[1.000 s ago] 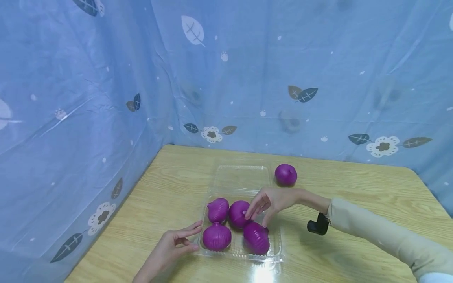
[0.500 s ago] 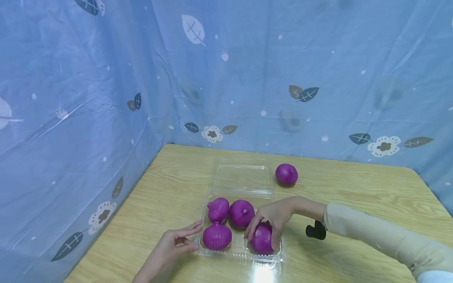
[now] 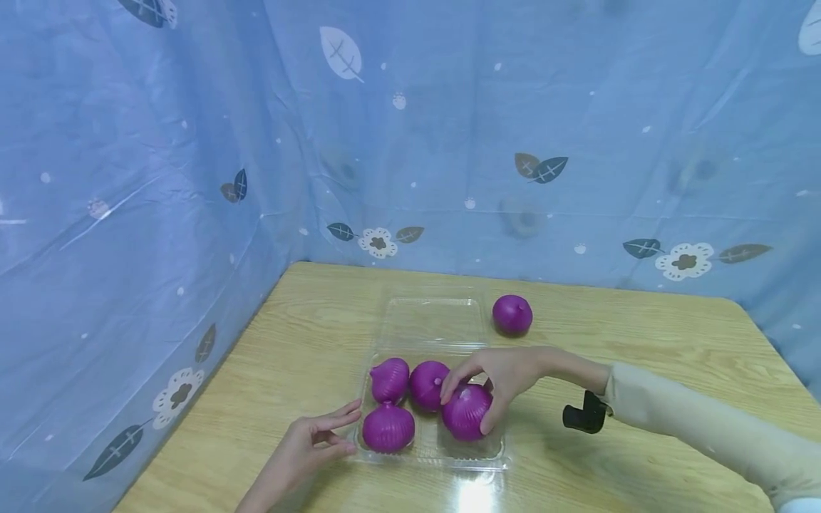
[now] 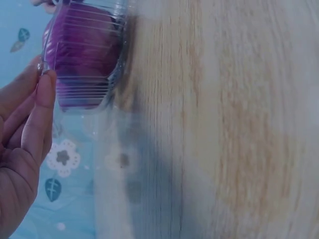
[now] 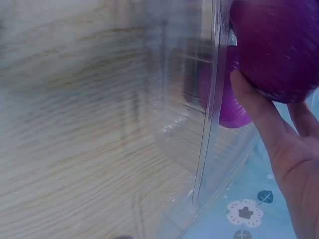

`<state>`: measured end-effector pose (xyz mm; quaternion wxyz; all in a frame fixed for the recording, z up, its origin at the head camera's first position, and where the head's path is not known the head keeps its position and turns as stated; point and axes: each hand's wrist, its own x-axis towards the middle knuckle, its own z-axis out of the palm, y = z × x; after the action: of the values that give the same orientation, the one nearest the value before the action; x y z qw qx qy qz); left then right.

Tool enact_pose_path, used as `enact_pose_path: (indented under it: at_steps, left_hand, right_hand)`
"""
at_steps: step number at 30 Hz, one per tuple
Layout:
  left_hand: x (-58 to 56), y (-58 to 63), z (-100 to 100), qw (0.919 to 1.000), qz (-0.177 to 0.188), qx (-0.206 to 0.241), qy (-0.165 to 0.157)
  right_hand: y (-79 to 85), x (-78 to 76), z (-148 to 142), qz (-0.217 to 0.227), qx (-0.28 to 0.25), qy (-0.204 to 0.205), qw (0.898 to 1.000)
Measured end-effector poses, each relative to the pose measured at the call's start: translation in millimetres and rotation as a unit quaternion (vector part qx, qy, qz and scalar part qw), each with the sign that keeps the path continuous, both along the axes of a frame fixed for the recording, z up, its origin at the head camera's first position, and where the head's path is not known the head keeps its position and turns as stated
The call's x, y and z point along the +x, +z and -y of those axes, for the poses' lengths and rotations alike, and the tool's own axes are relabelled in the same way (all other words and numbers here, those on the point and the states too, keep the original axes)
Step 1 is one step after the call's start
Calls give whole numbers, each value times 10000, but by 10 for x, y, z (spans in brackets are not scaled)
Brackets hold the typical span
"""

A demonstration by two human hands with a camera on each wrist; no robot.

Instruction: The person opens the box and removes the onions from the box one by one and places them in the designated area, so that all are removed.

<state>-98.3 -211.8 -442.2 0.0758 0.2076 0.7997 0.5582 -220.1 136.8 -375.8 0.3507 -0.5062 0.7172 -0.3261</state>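
Observation:
My right hand [image 3: 513,372] grips a purple onion [image 3: 467,415] from above, thumb on one side and fingers on the other. In the right wrist view this onion [image 5: 279,47] is raised at the level of the rim of a clear plastic clamshell box [image 3: 442,463]. My left hand [image 3: 306,443] pinches the box's left rim between thumb and fingers, as the left wrist view shows. Inside the box sit three more purple onions: one at the back left [image 3: 390,380], one at the front left [image 3: 388,429] and one behind the gripped onion [image 3: 425,386].
The box's clear lid [image 3: 436,320] lies opened back on the wooden table [image 3: 321,320]. Another purple onion [image 3: 512,314] stands on the table right of the lid. Blue patterned cloth [image 3: 449,142] hangs behind and along the left side.
My right hand has closed round the front-right onion, turned it stem upward and raised it a little. My left hand keeps its place at the box rim. The view has shifted slightly.

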Motion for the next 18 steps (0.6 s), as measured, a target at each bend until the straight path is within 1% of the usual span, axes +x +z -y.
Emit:
enact_pose_path:
  at_steps: [3, 7, 10, 14, 18]
  left_hand:
    - [11, 13, -2, 10000, -22, 15, -23]
    - [20, 18, -5, 10000, -8, 42, -30]
    - [30, 21, 1, 10000, -67, 11, 3]
    - [30, 40, -1, 9999, -21, -81, 69]
    - [10, 55, -14, 9998, 24, -169, 87]
  right_hand:
    - [25, 47, -67, -178, -300, -157, 9993]
    - [26, 123, -169, -233, -655, -386, 9968]
    - [16, 198, -225, 93, -787, -588, 9951]
    - [30, 290, -288, 177, -845, -811, 9930]
    - [78, 365, -347, 261, -913, -1208, 9881]
